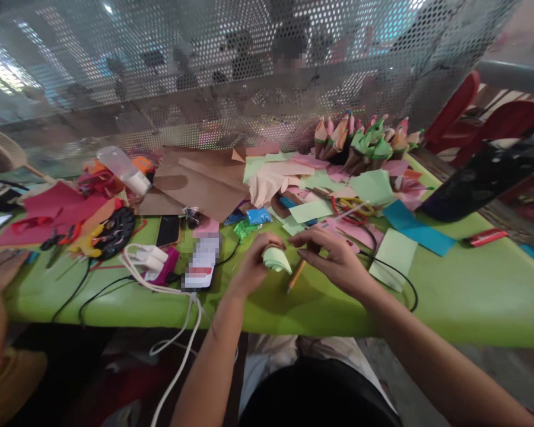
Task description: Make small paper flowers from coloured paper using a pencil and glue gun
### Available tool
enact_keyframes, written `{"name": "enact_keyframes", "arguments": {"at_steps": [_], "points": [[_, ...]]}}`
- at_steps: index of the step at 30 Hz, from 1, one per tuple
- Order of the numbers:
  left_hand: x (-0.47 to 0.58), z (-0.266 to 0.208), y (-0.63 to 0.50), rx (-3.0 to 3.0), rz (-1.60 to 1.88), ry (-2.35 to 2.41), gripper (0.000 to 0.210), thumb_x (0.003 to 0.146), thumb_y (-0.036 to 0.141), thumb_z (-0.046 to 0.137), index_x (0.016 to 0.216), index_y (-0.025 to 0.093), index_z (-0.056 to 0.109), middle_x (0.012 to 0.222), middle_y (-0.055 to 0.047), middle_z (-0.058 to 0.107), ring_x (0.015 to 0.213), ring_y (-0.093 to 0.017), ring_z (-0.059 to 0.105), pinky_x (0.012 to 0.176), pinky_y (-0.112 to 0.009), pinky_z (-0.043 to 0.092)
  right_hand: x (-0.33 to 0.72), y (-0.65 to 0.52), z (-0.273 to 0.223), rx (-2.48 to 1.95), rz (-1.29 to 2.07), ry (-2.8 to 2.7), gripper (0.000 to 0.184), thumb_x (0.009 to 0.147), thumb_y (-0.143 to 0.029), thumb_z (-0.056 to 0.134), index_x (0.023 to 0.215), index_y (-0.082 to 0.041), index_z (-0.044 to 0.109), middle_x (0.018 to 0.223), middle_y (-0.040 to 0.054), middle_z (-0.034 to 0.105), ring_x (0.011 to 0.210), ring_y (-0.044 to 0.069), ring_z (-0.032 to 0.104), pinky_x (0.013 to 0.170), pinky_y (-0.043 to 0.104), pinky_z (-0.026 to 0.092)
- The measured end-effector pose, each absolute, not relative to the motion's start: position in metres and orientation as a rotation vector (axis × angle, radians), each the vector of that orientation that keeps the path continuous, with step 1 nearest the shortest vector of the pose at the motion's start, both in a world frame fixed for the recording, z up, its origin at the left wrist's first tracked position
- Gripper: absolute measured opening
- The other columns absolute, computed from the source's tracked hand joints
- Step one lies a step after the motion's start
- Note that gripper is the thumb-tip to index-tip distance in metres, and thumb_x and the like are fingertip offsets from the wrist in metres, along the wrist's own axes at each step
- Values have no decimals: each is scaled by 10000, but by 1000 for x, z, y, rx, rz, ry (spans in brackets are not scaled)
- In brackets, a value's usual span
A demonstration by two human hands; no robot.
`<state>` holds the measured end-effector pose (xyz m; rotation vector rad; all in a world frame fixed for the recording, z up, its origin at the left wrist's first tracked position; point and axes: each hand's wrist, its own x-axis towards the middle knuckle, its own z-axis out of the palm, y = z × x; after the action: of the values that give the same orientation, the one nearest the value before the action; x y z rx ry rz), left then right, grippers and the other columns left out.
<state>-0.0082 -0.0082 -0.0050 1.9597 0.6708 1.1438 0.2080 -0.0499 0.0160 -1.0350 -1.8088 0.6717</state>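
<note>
My left hand [254,261] is closed around a roll of pale green paper [276,260], whose spiralled end faces me. Just right of it, the fingers of my right hand [324,255] are bent together near the roll's upper edge. Whether something small is between those fingertips I cannot make out. A pencil [296,276] slants on the green table [320,314] below the gap between my hands. Beyond my hands lie a small blue packet [258,216] and a bright green packet [245,229]. Pale green paper sheets [311,211] are scattered behind my right hand.
Left of me are a phone [202,261], a power adapter with white cables [153,261] and a black tape roll [118,233]. Paper cones [369,139] stand at the back right. A dark bottle [471,178] leans rightward. Another person's hand [0,267] rests at far left.
</note>
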Motion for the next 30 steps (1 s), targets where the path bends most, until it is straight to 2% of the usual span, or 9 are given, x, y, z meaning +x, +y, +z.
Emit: {"name": "enact_keyframes", "arguments": {"at_steps": [4,6,10,17,19,24,26,30], "points": [[-12,-4,-4,1928,1288,790,118,894,106,614,921,220,607,995,-40,677,969,-207,619,911,-359,488,212,-45,6,-1100,530,-2229,350,869,-15,548,1081,-205,751,1037,82,754,933,219,670,798,326,492],[-14,-4,-3,1950,1311,812,165,875,64,598,932,218,611,1004,-40,682,981,-203,616,913,-351,485,209,-45,2,-1117,449,-2451,371,845,16,537,1059,-196,753,993,80,753,904,219,653,791,332,463],[-13,-2,-4,1998,1287,835,220,852,28,554,943,218,616,1010,-43,684,1001,-208,601,926,-354,472,201,-48,0,-1191,252,-2640,260,902,-6,533,911,-178,727,905,83,714,840,214,614,754,341,419],[-12,1,-8,1949,1247,847,198,839,46,539,919,221,588,979,-39,644,983,-213,576,920,-359,454,198,-49,-3,-1201,182,-2643,212,967,-47,534,901,-178,687,883,70,711,815,207,625,751,332,420],[-12,-1,-8,1935,1251,829,199,823,50,560,922,221,582,980,-35,624,977,-211,567,917,-358,446,198,-48,-5,-1168,206,-2604,221,957,-39,523,894,-182,680,847,61,706,770,199,624,710,321,419],[-11,-2,-10,1877,1256,771,165,852,130,670,959,224,585,978,-18,600,959,-197,566,894,-336,445,209,-52,10,-1048,322,-2268,301,820,2,524,961,-207,688,891,52,696,784,189,645,682,290,459],[-10,-1,-12,1815,1252,754,182,868,223,736,957,226,578,974,-10,599,925,-185,564,865,-320,453,216,-55,22,-1024,354,-2016,236,816,-36,560,887,-230,673,878,38,682,819,199,652,715,301,486],[-10,0,-14,1680,1197,721,387,805,430,853,926,227,548,932,8,569,842,-160,537,787,-292,456,227,-57,40,-959,546,-1490,91,814,-161,689,784,-245,675,838,24,673,865,226,665,782,346,529]]}}
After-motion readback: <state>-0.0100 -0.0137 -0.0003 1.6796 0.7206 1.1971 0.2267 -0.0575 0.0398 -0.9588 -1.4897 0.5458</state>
